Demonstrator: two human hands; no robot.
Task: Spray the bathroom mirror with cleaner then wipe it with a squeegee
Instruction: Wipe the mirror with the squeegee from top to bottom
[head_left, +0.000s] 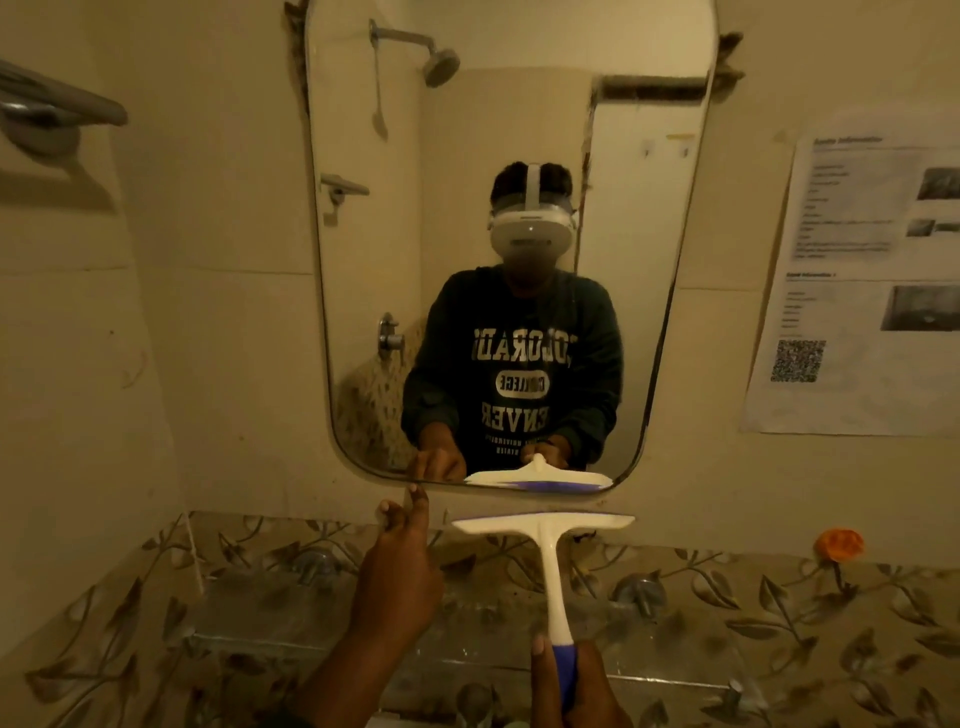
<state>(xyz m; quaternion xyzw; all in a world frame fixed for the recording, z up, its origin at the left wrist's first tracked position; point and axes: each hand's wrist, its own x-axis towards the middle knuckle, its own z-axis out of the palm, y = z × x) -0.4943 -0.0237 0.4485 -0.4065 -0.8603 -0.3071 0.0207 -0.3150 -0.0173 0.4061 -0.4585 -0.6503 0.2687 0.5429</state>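
The bathroom mirror hangs on the cream wall straight ahead, tall with rounded corners. A white squeegee with a blue grip is held upright just below the mirror's bottom edge, its blade level and close to the wall. My right hand is closed around the blue grip at the bottom of the frame. My left hand reaches up to the left of the blade, its fingertips touching the wall at the mirror's lower rim. No spray bottle is in view.
A glass shelf on metal brackets sits below the mirror against leaf-patterned tiles. A towel rail is at the upper left. A printed notice is stuck to the wall at right, an orange flower below it.
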